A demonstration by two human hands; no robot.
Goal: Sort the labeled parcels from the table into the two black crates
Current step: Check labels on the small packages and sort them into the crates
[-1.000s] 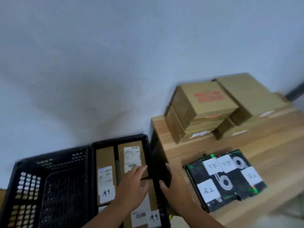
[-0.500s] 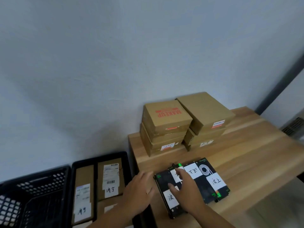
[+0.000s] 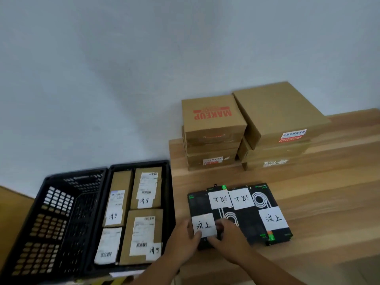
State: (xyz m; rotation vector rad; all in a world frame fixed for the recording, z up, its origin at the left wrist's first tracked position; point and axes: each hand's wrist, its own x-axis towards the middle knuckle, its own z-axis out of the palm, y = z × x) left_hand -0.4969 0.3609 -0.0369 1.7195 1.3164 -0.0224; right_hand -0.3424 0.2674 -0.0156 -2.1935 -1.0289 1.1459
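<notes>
Both hands are on the black parcel (image 3: 203, 225) that lies near the front left corner of the desk (image 3: 329, 202). It is the closest one of a flat group of black parcels (image 3: 257, 212), which lie touching each other. The left hand (image 3: 183, 241) grips its left edge, with the thumb on the white label. The right hand (image 3: 228, 237) has bent fingers on the top, just right of the label, and the thumb at the near edge, so it seems to pinch the parcel too.

The step in hand is, I think, to lift this one parcel off. To do it well, the person should free it from its neighbours first and raise the near edge, so the others do not slide with it.

The two crates stand on the floor beside the left edge of the desk. The right crate (image 3: 139, 163) holds brown parcels (image 3: 144, 231) whose handwritten labels look different from this one. The left crate (image 3: 51, 212) shows nothing inside, so this parcel probably belongs there. It must pass over the right crate to reach it.

Cardboard boxes (image 3: 213, 116) are stacked at the back edge, by the wall.
</notes>
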